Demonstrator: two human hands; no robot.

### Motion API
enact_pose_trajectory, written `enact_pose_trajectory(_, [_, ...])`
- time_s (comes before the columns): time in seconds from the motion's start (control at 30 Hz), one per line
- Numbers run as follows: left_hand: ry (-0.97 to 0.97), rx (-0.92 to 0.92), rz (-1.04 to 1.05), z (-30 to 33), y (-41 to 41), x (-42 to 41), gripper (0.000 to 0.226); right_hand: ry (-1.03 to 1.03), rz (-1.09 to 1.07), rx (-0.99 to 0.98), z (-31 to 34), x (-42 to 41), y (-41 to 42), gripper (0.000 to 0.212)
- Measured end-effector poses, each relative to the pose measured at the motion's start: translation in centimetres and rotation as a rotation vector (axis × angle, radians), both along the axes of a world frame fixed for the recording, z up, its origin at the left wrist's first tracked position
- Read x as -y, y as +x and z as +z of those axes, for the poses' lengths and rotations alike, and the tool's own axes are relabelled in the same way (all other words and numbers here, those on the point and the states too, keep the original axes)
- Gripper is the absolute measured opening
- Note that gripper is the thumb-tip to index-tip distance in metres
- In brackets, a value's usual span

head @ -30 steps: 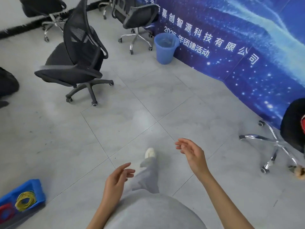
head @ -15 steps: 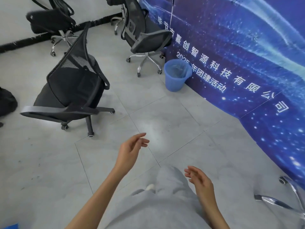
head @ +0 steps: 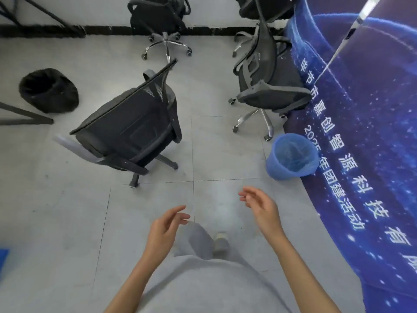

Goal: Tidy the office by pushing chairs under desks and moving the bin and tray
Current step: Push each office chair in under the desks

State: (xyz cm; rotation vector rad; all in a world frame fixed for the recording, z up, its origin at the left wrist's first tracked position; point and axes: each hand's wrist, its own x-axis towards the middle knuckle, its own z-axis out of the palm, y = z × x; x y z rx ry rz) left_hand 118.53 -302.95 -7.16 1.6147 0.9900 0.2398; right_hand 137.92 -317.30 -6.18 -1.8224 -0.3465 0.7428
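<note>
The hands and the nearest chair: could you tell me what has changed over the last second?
The person has walked closer to the tilted black chair and blue bin. Both hands, left and right, remain open and empty. Nothing was grasped; chair and bin appear unmoved.

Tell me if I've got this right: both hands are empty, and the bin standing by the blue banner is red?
Not quite. The bin standing by the blue banner is blue, not red, as the head view shows. The rest holds: the left hand and the right hand are both empty, fingers loosely spread.
</note>
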Motion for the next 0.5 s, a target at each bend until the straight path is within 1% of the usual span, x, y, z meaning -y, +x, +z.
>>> enact_pose_trajectory(0.07, [-0.003, -0.005, 0.108, 0.1, 1.6, -0.7, 0.031, 0.001, 0.106, 0.017, 0.4, -3.7, 3.7, 0.024])
enact_pose_trajectory(0.17, [-0.001, -0.005, 0.257, -0.2, 3.8, -3.0, 0.03, -0.014, 0.249, 0.023, -0.2, -9.2, 7.6, 0.029])
enact_pose_trajectory(0.27, [0.068, 0.0, 0.347, -0.1, 6.5, -6.8, 0.032, -0.046, 0.374, 0.038, -1.3, -14.3, 10.0, 0.032])
enact_pose_trajectory(0.3, [0.135, 0.002, 0.367, 0.2, 7.5, -8.6, 0.033, -0.058, 0.407, 0.052, -1.5, -16.0, 10.8, 0.034])
enact_pose_trajectory(0.37, [0.337, 0.002, 0.398, 0.5, 9.4, -12.8, 0.03, -0.073, 0.48, 0.109, -1.6, -19.8, 12.4, 0.034])
enact_pose_trajectory(0.47, [0.614, -0.105, 0.416, 0.8, 11.5, -19.3, 0.035, -0.096, 0.585, 0.229, -0.7, -25.7, 14.4, 0.026])
enact_pose_trajectory(0.5, [0.696, -0.136, 0.434, 1.0, 12.1, -21.3, 0.036, -0.082, 0.61, 0.284, -0.2, -27.8, 15.1, 0.026])
